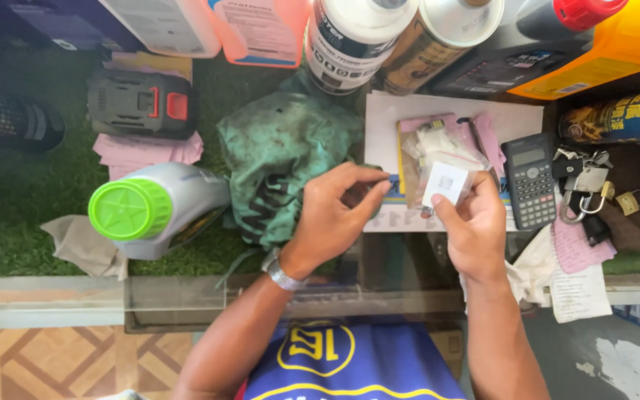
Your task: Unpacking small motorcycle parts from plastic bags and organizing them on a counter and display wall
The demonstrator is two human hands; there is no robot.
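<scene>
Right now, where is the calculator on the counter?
In the head view the calculator lies on the right side, just beyond the right hand, between the pink papers and the bunch of keys with padlocks.

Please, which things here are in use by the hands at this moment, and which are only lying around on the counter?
In use:
- small white box, held in the right hand
- left hand, fingers pinched beside the box

Lying about:
- calculator
- keys and padlocks
- green cloth
- grey bottle with green cap
- spray cans
- tool battery
</scene>
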